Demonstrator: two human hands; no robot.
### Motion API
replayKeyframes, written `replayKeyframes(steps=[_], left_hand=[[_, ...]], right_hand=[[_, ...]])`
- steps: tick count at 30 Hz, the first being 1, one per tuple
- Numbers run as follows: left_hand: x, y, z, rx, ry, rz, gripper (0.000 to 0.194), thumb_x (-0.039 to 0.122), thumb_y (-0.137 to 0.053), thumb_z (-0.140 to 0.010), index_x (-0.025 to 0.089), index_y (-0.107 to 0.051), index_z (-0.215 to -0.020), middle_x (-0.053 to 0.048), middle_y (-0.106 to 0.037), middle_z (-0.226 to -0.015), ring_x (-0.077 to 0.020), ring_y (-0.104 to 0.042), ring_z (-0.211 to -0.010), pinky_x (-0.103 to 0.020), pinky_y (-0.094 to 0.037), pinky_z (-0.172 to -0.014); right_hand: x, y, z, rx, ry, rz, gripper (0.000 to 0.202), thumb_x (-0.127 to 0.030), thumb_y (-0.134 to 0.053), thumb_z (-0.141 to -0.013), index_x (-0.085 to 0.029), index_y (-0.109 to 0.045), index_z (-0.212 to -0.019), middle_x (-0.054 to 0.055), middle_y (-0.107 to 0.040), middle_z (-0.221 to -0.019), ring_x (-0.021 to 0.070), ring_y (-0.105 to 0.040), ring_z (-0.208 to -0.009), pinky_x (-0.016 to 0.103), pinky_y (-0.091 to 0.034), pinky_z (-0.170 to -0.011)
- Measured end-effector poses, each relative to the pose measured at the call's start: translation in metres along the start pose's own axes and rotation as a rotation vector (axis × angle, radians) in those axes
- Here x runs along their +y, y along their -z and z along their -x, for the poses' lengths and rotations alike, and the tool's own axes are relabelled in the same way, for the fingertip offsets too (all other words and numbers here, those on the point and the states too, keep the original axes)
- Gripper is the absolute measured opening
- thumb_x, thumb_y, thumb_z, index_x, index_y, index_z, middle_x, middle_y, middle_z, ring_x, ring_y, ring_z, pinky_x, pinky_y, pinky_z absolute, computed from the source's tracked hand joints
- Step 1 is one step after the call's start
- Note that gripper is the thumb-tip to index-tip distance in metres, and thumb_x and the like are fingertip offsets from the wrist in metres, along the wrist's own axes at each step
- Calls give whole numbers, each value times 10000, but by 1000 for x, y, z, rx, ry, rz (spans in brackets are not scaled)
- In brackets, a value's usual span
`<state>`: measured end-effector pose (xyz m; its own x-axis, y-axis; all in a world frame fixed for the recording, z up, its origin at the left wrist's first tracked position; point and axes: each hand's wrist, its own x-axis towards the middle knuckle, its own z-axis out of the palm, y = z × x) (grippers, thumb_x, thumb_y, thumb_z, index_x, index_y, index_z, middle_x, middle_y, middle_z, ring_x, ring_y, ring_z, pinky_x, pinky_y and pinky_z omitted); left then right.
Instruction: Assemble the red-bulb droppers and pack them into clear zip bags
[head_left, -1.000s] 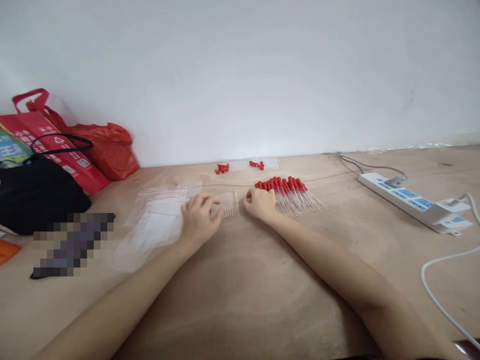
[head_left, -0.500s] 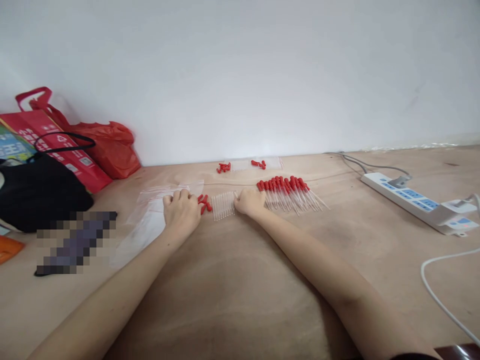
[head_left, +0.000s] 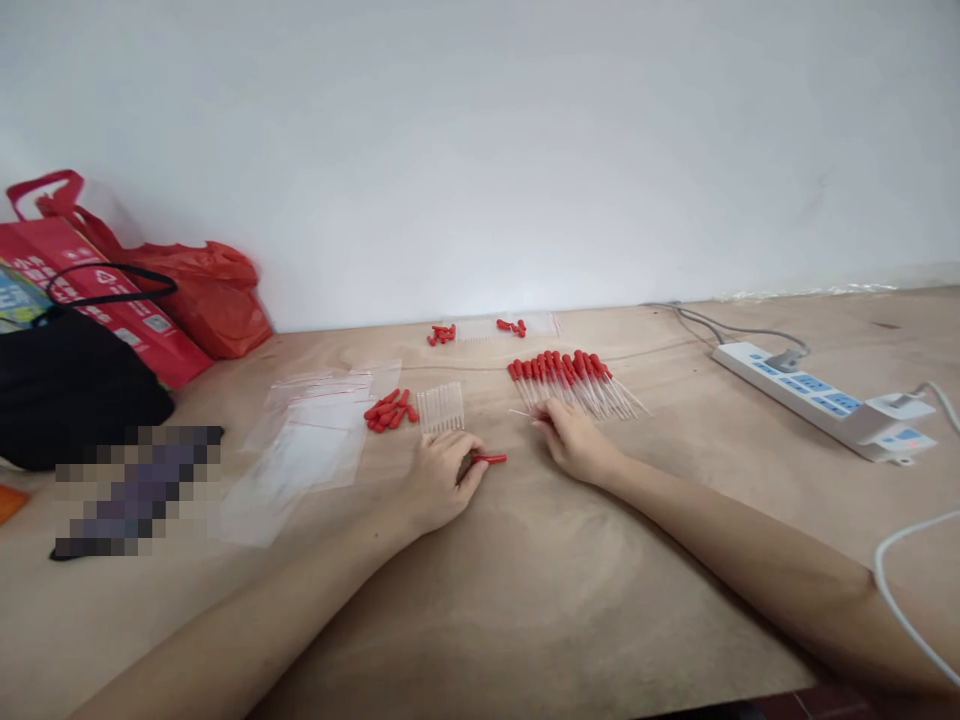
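Note:
Between the thumb and fingers of my left hand (head_left: 448,478) is a red rubber dropper bulb (head_left: 492,459), its narrow end pointing right. My right hand (head_left: 576,440) pinches a thin clear glass dropper tube (head_left: 519,412), whose tip sticks out to the left. Just beyond my left hand lies a row of clear tubes (head_left: 441,405) side by side. A pile of loose red bulbs (head_left: 390,411) sits left of that row. Behind my right hand, several assembled droppers (head_left: 564,372) lie fanned out, red bulbs away from me.
Clear zip bags (head_left: 307,430) lie at the left. Near the wall, another bag (head_left: 474,330) has red bulbs (head_left: 442,335) beside it. A white power strip (head_left: 795,385) with cables stands right. Red bags (head_left: 202,300) and a black bag (head_left: 82,390) fill the far left.
My left hand has moved right and nearer from the bulb pile, now holding a red bulb. My right hand has left the tube row and moved right with a tube.

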<state>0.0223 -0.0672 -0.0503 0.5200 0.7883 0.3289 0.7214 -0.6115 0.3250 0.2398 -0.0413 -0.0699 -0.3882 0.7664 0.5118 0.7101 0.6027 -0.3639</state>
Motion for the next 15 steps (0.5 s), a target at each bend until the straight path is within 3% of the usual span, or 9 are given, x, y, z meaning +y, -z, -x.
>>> replayKeyframes(steps=[4, 7, 15], left_hand=[[0, -3, -1, -4, -54, -13, 299, 165, -461, -768, 190, -552, -1052, -66, -612, -1002, -212, -531, -942, -388, -338, -794], [-1, -5, -4, -30, -116, -24, 247, 224, -483, -788, 220, -611, -999, -60, -593, -1078, -224, -508, -994, -408, -325, -832], [-4, -7, -8, 24, -137, 38, 189, 256, -418, -868, 204, -600, -861, -13, -649, -865, -164, -549, -853, -329, -353, -774]], right_hand=[[7, 12, 21, 29, 62, 18, 250, -165, -346, -855, -159, -496, -1055, 76, -593, -854, 167, -533, -753, 299, -368, -681], [4, 12, 23, 4, 112, 30, 251, -173, -353, -857, -168, -518, -1046, 70, -590, -827, 163, -532, -733, 303, -364, -680], [-10, 13, 23, -67, 198, 11, 212, -194, -386, -855, -172, -563, -970, 54, -603, -815, 141, -536, -749, 306, -317, -713]])
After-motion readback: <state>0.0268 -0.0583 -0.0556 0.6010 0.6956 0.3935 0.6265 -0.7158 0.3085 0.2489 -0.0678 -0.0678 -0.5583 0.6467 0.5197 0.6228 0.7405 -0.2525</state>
